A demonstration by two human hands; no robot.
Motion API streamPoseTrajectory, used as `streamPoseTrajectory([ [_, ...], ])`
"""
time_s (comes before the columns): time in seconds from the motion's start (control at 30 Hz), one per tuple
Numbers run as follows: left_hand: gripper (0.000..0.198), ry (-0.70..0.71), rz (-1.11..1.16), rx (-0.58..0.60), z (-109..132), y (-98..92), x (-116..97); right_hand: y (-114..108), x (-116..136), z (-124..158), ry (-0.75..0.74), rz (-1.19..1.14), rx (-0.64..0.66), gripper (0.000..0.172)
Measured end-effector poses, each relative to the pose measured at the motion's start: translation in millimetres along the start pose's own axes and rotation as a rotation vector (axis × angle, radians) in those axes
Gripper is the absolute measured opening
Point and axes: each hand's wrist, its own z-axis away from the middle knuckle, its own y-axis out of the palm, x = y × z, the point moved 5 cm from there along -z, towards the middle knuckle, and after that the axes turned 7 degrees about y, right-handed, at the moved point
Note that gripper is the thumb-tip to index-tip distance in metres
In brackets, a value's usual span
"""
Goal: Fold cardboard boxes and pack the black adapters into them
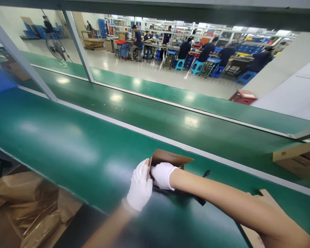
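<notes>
A small brown cardboard box (170, 157) stands on the green tabletop with its lid flap raised. My left hand (140, 186), in a white glove, grips the box's left wall, fingers outside and thumb near the rim. My gloved right hand (164, 175) reaches down inside the box; its fingers are hidden there, so what they touch cannot be seen. A black cable with a plug (207, 173) lies just right of the box, partly behind my right forearm. Another dark piece (200, 200) shows below that forearm.
Flattened cardboard (270, 203) lies at the right under my arm. A larger carton (297, 158) sits at the far right. Brown wrapping paper (28, 199) fills a box at the lower left. A metal post (77, 44) rises from the bench; several people work beyond.
</notes>
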Motion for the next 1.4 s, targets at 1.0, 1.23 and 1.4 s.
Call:
streamPoseTrajectory([
  [1.0,0.051,0.154,-0.148,0.695,-35.5,13.3,-69.4,86.9,-79.6,132.4,-0.248,-1.824,-0.12,0.053],
  [1.23,0.062,0.074,-0.095,0.585,-30.8,9.1,-66.4,70.3,-72.5,109.2,0.394,-1.414,-1.057,0.031],
  [1.4,0.039,0.026,-0.076,0.609,-29.8,9.7,-69.7,53.2,-39.0,99.2,0.318,-0.245,-1.044,0.028],
])
